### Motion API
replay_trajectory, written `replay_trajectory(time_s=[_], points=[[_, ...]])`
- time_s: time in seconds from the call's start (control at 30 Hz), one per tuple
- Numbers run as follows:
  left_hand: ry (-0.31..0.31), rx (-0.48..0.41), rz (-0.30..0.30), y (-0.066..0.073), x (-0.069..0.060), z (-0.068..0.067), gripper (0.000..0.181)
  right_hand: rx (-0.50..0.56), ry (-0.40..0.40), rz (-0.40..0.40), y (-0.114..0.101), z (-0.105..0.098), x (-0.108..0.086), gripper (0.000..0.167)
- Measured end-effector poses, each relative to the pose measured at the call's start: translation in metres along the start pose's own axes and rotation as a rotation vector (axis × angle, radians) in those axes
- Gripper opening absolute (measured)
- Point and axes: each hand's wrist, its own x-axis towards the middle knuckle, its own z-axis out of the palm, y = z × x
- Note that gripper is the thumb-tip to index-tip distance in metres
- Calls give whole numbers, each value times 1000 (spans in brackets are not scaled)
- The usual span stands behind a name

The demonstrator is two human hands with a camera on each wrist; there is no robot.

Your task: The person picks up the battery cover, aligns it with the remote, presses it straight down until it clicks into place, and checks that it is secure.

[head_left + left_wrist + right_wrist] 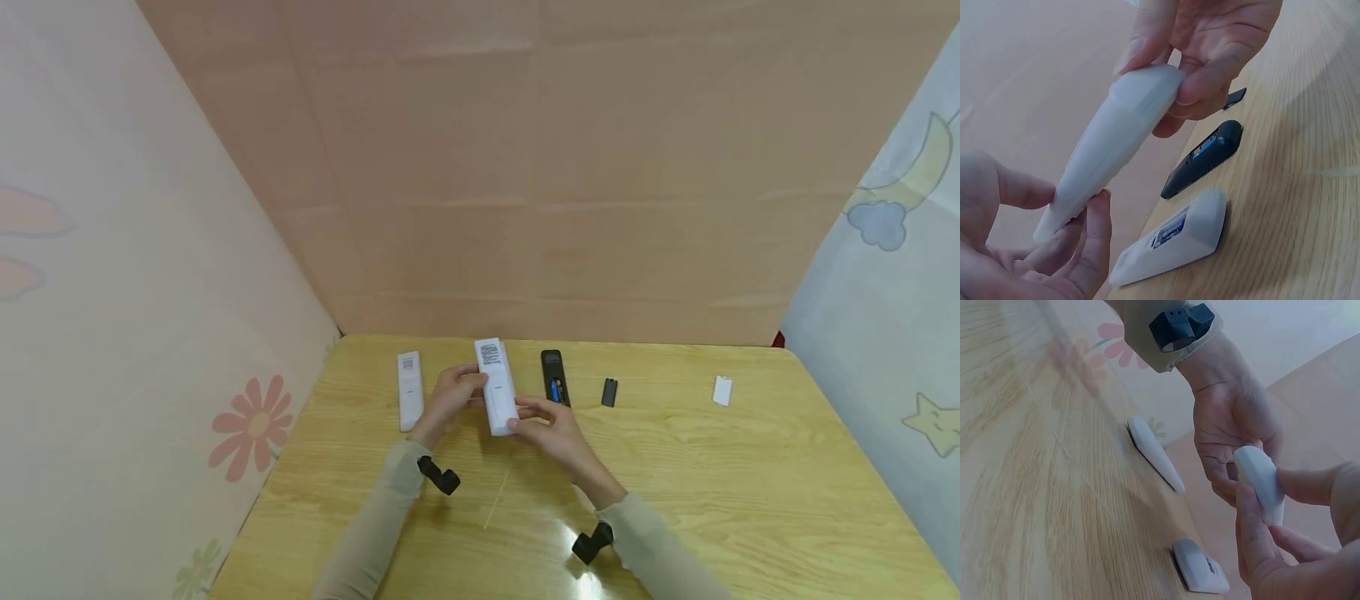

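Both hands hold a white remote control (496,392) above the table, its back with a printed label facing up in the head view. My left hand (453,392) grips its far part, thumb on one side and fingers beneath. At the near end, my right hand (551,429) pinches it between thumb and fingers. Under it on the table lies a second white remote (1200,240) with its battery compartment uncovered and blue batteries inside; the head view mostly hides this one. A black remote (552,365), also uncovered with batteries in it, lies just beyond my right hand.
A further white remote (410,396) lies back-up left of my left hand. To the right on the wooden table (675,492) are a small black battery cover (610,392) and, farther off, a white battery cover (722,390). A brown backdrop (540,208) stands behind.
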Motion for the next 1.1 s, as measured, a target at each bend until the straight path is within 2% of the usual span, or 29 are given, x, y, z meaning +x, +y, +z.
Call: replay_trajectory(time_s=[0.27, 0.63, 0.9, 1.1], points=[[49, -18, -4, -1, -1, -14, 55, 5, 40, 23, 0, 15, 8, 48], [74, -20, -22, -2, 2, -28, 52, 25, 78, 30, 2, 30, 17, 45], [99, 12, -10, -4, 4, -36, 52, 4, 98, 43, 6, 37, 23, 44], [124, 18, -10, -6, 10, -40, 50, -29, 105, 50, 9, 43, 27, 44]])
